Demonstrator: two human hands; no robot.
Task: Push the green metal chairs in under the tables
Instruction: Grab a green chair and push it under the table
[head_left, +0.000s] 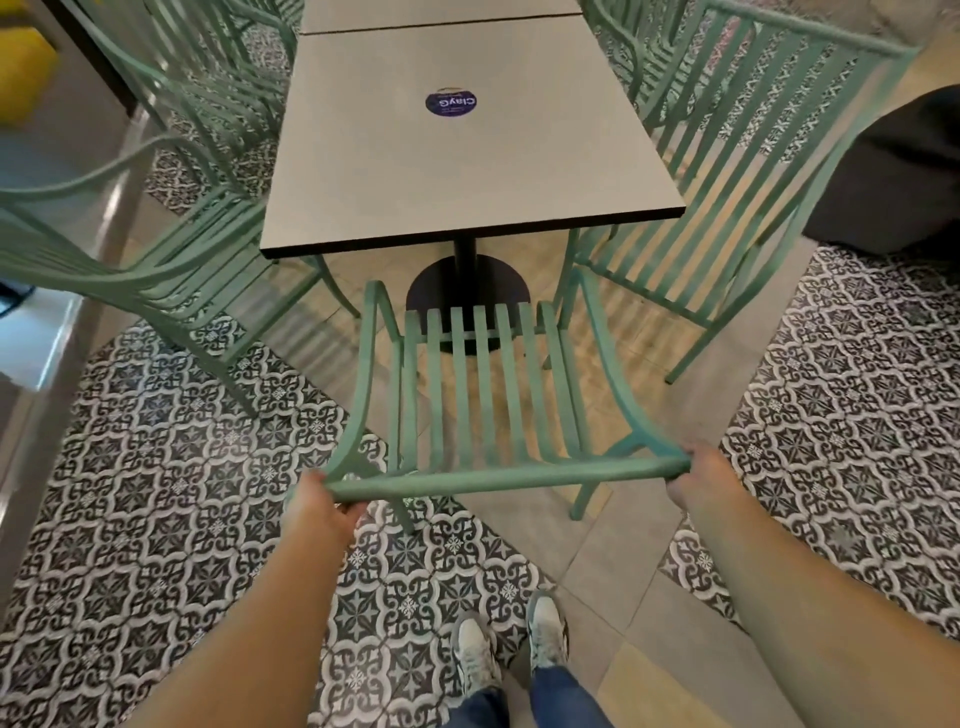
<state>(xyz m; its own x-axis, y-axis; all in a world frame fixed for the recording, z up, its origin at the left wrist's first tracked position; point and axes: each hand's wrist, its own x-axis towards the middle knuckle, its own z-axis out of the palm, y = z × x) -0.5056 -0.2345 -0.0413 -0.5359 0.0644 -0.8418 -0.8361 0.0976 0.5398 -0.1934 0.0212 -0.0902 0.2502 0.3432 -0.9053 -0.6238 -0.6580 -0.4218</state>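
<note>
A green metal chair (483, 395) with a slatted seat stands directly in front of me, facing the near end of a grey square table (457, 156). Its seat front lies just short of the table edge, over the black round table base (467, 291). My left hand (322, 506) grips the left end of the chair's top rail. My right hand (696, 478) grips the right end of the same rail.
Another green chair (727, 182) stands at the table's right side, and one (156, 249) at its left, both angled toward it. More green chairs line a second table (415, 13) behind. A dark seat (904, 171) sits at far right. My feet (509, 649) are on patterned tiles.
</note>
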